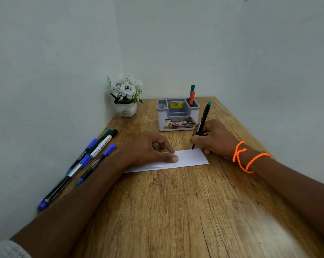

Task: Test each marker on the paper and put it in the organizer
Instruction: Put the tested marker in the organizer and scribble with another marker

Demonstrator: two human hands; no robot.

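My right hand (216,138) grips a black marker with a teal end (204,118), its tip touching the far right part of the white paper (192,158). Faint strokes run along the paper's far edge. My left hand (150,148) rests on the paper's left part, thumb and forefinger pressing it flat; whether it holds anything in its curled fingers I cannot tell. The grey organizer (177,116) stands just behind the paper with a marker with an orange and a green part (192,95) upright in its right back compartment. Several markers (94,151) lie at the table's left edge.
A white pot of white flowers (125,95) stands in the back left corner against the wall. The wooden table (176,211) runs along the left wall and ends at the right beyond my wrist with the orange thread bracelets (244,157).
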